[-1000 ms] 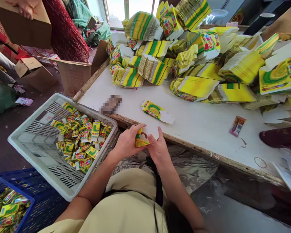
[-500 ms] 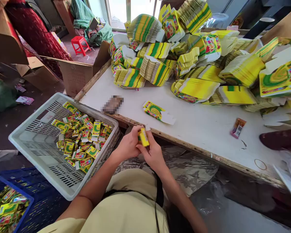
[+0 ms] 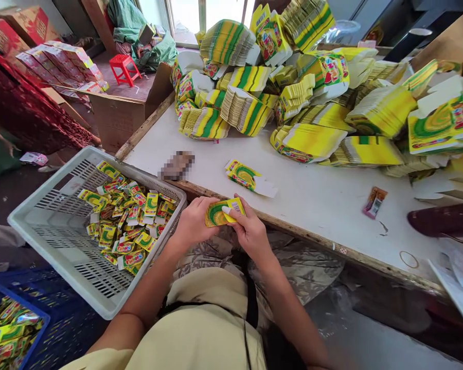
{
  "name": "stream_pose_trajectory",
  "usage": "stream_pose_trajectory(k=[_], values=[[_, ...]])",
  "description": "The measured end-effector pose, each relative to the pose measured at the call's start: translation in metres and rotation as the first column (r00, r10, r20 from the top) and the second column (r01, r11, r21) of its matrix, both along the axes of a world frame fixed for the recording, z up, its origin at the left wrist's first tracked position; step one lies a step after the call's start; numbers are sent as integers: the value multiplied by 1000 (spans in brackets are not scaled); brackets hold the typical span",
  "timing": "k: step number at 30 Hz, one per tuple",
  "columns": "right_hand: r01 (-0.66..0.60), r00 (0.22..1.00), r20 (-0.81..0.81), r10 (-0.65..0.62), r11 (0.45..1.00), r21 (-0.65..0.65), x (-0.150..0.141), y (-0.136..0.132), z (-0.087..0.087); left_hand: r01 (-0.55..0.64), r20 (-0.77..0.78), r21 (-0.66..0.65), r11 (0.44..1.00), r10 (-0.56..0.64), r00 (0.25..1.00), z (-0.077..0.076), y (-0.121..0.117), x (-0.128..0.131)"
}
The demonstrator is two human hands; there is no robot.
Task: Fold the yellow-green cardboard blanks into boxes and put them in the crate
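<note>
Between my two hands is a small yellow-and-green crayon box (image 3: 217, 213), held just in front of the table's near edge. My left hand (image 3: 196, 222) grips its left end. At the other end, my right hand (image 3: 250, 228) pinches it, thumb lying across the face near the barcode. Beyond my hands, a flat, unfolded carton (image 3: 249, 178) of the same print lies on the white table (image 3: 312, 198). To my left stands a white plastic basket (image 3: 57, 246), partly filled with small yellow-green boxes (image 3: 133, 221).
Stacks of flat yellow cartons (image 3: 247, 103) cover the table's far side. A small wrapped packet (image 3: 375, 202), a rubber band (image 3: 409, 259) and a dark red object (image 3: 443, 220) lie to the right. A blue crate (image 3: 42, 329) sits lower left. Behind it, a person in red (image 3: 34, 108) stands near a red stool (image 3: 124, 69).
The box has been turned so its broad green-swirl face shows, and my hands have moved slightly apart along it. The person in red has shifted and bent lower at the left.
</note>
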State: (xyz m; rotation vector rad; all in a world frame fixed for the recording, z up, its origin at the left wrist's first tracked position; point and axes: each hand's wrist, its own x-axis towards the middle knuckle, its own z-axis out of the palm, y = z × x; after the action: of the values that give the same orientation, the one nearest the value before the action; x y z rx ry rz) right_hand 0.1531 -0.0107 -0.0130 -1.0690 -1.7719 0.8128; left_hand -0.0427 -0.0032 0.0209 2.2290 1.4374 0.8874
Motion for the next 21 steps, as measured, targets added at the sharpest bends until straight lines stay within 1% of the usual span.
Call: stream_pose_trajectory(k=[3,4,5,7,10,14,19,21], values=[[-128,992,12,129,991,-30,12,5,6,33,-7,-18,999,-33,999,4,1,-3],[-146,989,12,147,988,-46,14,6,8,42,-14,-14,999,-42,999,5,1,-3],[-140,990,5,141,988,-62,14,7,9,48,-20,-6,999,-48,999,6,2,-3],[-86,996,-22,85,993,-81,10,7,10,55,-33,10,998,-55,998,8,3,-2],[-5,999,-50,1,998,-69,0,3,8,44,-38,20,999,-43,998,9,3,-2],[11,1000,-16,-12,999,-45,-3,1,8,36,-31,4,999,-35,999,8,4,-3],[-127,989,70,130,990,-57,11,7,15,54,-36,-13,998,-55,998,8,5,-5],[-155,983,86,161,985,-70,15,9,17,65,-46,-28,997,-66,997,9,5,-6]])
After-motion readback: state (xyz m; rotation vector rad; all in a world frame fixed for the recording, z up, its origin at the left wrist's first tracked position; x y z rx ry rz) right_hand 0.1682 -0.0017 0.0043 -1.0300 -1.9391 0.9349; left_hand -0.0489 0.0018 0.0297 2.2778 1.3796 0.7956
